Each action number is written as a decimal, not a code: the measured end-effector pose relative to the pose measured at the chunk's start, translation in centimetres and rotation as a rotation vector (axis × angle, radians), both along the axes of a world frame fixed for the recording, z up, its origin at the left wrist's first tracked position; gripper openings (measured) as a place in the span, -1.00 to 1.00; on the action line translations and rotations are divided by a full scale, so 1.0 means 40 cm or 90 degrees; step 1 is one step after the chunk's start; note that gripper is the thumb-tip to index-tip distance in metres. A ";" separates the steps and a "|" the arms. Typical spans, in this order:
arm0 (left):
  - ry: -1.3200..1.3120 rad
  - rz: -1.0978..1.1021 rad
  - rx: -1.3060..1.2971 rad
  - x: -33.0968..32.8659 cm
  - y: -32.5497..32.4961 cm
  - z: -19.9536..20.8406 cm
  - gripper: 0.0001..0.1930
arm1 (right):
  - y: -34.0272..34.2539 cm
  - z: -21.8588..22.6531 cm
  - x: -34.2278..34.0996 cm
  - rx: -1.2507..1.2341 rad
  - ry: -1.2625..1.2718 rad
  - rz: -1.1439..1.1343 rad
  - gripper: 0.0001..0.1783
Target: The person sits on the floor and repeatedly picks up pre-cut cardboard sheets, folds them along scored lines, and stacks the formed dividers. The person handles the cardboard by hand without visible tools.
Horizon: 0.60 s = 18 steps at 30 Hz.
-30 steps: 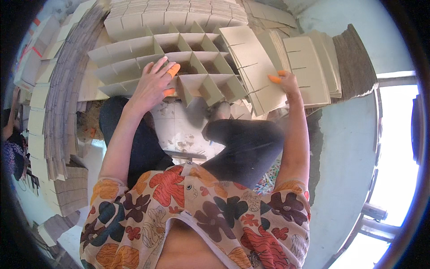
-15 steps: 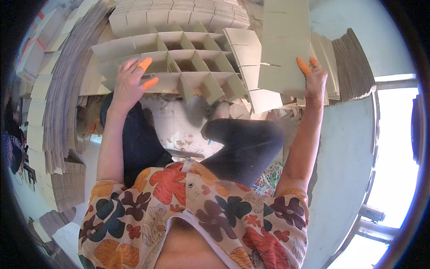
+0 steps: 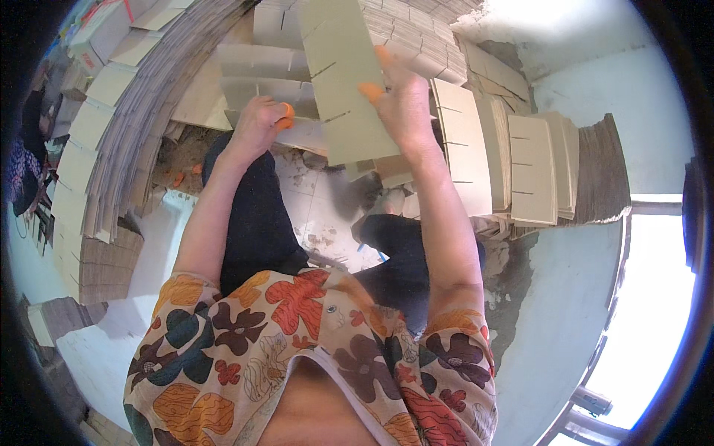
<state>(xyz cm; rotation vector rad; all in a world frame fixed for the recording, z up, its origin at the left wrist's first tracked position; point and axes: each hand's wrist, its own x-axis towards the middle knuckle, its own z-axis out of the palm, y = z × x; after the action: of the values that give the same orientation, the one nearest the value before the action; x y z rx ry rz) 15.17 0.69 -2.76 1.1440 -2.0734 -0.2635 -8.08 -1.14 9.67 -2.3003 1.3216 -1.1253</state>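
In my right hand (image 3: 405,104) is a long slotted cardboard divider strip (image 3: 343,85), pinched by its right edge and tilted over the work. Orange finger covers show on the thumb and a fingertip. My left hand (image 3: 258,128), also with orange finger covers, is closed at the front of a partly assembled cardboard divider grid (image 3: 262,61). Whatever its fingers pinch there is hidden. The raised strip hides most of the grid's cells and its right part.
Slotted strips (image 3: 462,141) stand just right of the grid, with more strip stacks (image 3: 534,167) beyond. A tall curved stack of cardboard (image 3: 141,111) runs along the left. Bundled strips (image 3: 416,37) lie behind the grid. My bent legs (image 3: 256,215) are below, over a littered tiled floor (image 3: 312,215).
My right hand has brought the strip leftward from the right-hand stack to over the grid. My left hand, fingers spread before, has closed at the grid's front. The view has shifted.
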 end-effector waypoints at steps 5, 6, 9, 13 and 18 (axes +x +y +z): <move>0.013 -0.011 -0.039 -0.007 -0.007 -0.007 -0.89 | -0.029 -0.034 0.034 0.098 0.099 -0.020 -0.44; 0.006 0.000 -0.035 -0.010 -0.005 -0.005 -0.89 | -0.027 -0.024 0.041 0.106 0.125 -0.028 -0.45; -0.003 0.023 -0.032 -0.009 -0.007 -0.008 -0.88 | -0.025 0.015 0.051 0.111 0.159 -0.005 -0.45; 0.027 0.006 -0.024 -0.009 -0.015 -0.014 -0.88 | -0.022 0.014 0.059 0.075 0.163 -0.004 -0.45; 0.039 0.001 -0.025 -0.016 -0.021 -0.018 -0.86 | -0.034 -0.017 0.065 0.082 0.173 0.004 -0.48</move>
<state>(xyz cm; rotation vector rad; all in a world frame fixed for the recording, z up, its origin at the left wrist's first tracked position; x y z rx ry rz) 14.53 -0.16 -3.47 1.1003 -2.0156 -0.2528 -5.49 -2.51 8.99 -2.4214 1.4323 -0.7210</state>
